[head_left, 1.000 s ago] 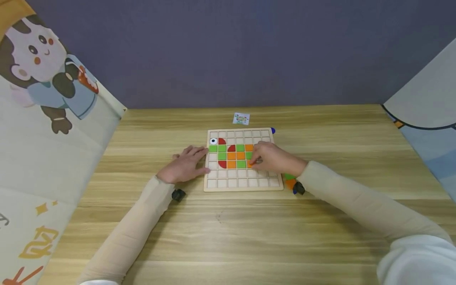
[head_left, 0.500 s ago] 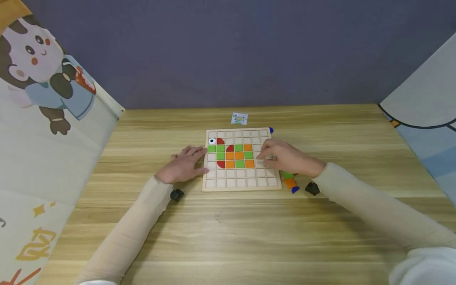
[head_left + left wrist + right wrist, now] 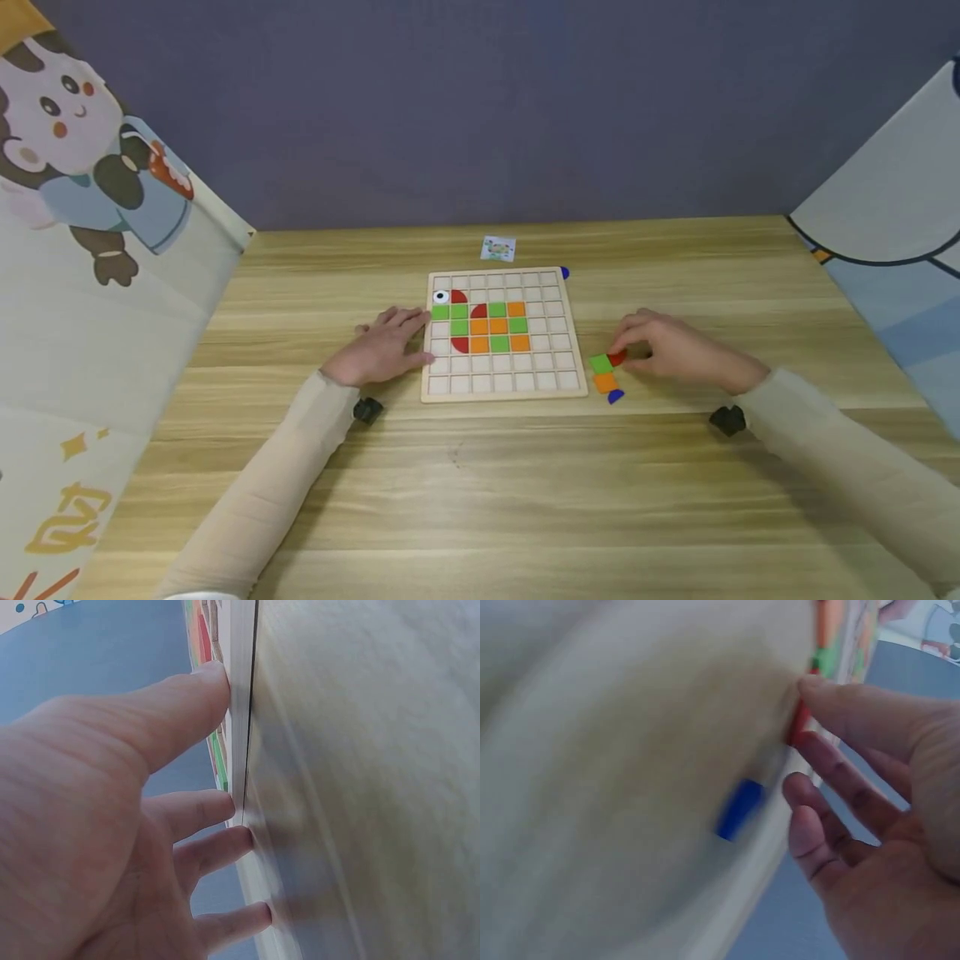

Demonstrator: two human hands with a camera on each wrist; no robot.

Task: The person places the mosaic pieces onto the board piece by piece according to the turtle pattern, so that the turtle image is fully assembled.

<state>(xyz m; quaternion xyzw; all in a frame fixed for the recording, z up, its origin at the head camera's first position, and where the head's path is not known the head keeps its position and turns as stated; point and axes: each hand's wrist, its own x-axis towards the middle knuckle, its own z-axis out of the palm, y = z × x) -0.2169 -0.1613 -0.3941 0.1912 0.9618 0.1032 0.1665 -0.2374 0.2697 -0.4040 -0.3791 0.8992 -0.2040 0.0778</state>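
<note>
Right hand (image 3: 675, 350) had left the wooden grid board (image 3: 502, 392) and now pinched a small red piece (image 3: 617, 358) on the surface beside it. Left hand (image 3: 382, 346) stayed flat, fingers straight, bracing the board's edge.

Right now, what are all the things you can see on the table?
Wooden grid board: one, pale wood, table middle.
Tiles on the board: green, orange, red, plus a white eye tile.
Loose tiles right of the board: green, red, orange, blue.
Blue piece: one, at the board's far right corner.
Small card: one, behind the board.
Table: one, wooden.
Left hand: rests against the board's left edge.
Right hand: pinches the red loose tile.
</note>
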